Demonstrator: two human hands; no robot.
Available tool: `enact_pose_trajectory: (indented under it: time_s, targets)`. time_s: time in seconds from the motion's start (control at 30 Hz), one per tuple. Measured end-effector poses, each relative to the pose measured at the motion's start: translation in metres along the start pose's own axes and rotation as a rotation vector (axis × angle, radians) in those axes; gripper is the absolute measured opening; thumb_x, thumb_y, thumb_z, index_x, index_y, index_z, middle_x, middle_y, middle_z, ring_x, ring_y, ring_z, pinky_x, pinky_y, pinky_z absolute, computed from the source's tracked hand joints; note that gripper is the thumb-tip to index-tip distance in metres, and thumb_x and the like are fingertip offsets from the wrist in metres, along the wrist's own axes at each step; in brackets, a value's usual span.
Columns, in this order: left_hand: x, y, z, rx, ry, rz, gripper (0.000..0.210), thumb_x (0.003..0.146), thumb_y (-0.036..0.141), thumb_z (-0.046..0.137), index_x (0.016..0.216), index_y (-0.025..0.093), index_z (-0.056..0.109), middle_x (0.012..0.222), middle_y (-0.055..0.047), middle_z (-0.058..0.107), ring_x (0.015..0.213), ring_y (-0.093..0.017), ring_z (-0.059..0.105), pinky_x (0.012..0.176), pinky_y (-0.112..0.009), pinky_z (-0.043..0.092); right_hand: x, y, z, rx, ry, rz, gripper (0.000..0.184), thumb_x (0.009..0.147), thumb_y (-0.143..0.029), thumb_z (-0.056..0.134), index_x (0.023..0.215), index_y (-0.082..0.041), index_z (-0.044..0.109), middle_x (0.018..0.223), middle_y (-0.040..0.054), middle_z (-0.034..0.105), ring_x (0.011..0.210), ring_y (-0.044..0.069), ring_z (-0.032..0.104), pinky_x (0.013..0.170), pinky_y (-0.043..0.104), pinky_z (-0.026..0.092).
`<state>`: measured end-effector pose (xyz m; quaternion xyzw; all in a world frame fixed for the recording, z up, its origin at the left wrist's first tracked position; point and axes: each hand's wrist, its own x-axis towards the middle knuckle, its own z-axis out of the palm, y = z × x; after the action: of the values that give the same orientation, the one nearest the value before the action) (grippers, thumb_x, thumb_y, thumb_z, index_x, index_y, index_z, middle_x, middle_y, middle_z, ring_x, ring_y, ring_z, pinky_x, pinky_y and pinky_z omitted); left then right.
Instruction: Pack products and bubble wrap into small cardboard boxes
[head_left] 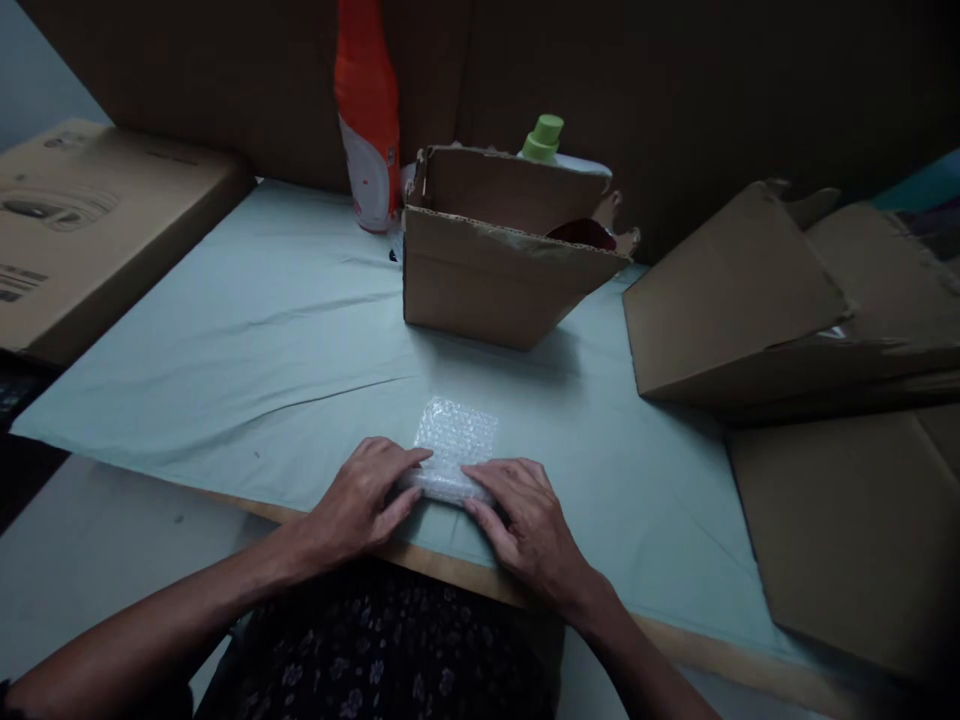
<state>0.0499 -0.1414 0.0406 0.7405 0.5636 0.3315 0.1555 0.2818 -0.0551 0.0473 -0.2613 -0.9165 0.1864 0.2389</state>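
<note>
A clear sheet of bubble wrap (459, 430) lies on the cloth-covered table near its front edge, its near end rolled into a small bundle. At the bundle's left end, my left hand (372, 492) is closed, thumb and fingers around it. The right end sits between the thumb and fingers of my right hand (525, 515). The far part of the sheet lies flat beyond my fingers. Whatever may be inside the roll cannot be made out.
Behind the bubble wrap stands an open cardboard box (480, 275) with a green-capped bottle (543, 140) at its back. An orange and white bottle (369, 120) is left of it. More cardboard boxes (735, 290) crowd the right side; a large flat carton (112, 220) lies left.
</note>
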Motion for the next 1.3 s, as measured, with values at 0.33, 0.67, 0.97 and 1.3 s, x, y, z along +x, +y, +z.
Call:
enact_pose_trajectory:
  time_s: [0.33,0.67,0.97,1.3]
  targets:
    - [0.033,-0.017,0.011,0.188,0.099,-0.094,0.027,0.097,0.028,0.057,0.121,0.017,0.062,0.105,-0.011,0.068,0.094,-0.026,0.063,0.083,-0.044,0.053,0.009,0.002,0.0,-0.277,-0.047,-0.055,0.026,0.098,-0.023,0.059,0.123,-0.016,0.064,0.121,0.0148,0.071,0.109,0.03,0.063,0.093,0.048,0.046]
    - [0.008,0.01,0.001,-0.202,0.215,-0.341,0.032,0.093,0.019,0.059,0.124,0.021,0.057,0.116,-0.009,0.061,0.104,-0.021,0.064,0.083,-0.036,0.057,0.01,0.013,-0.001,-0.042,-0.022,0.037,0.029,0.092,-0.039,0.069,0.11,-0.017,0.064,0.128,0.0152,0.069,0.115,0.032,0.063,0.094,0.048,0.047]
    - [0.043,0.0,-0.003,-0.168,-0.088,-0.102,0.053,0.092,0.027,0.058,0.143,0.02,0.048,0.126,-0.011,0.067,0.115,-0.028,0.057,0.101,-0.049,0.046,0.009,0.003,-0.002,-0.065,-0.069,0.036,0.031,0.095,-0.027,0.064,0.124,-0.019,0.06,0.113,0.0112,0.072,0.103,0.028,0.063,0.089,0.046,0.047]
    - [0.045,-0.009,0.005,-0.043,-0.184,-0.159,0.056,0.094,0.047,0.056,0.142,0.018,0.055,0.11,-0.013,0.068,0.097,-0.029,0.057,0.09,-0.048,0.048,0.001,-0.008,-0.001,0.045,0.014,0.216,0.017,0.1,-0.026,0.056,0.113,-0.02,0.066,0.104,0.0063,0.074,0.093,0.021,0.068,0.082,0.037,0.047]
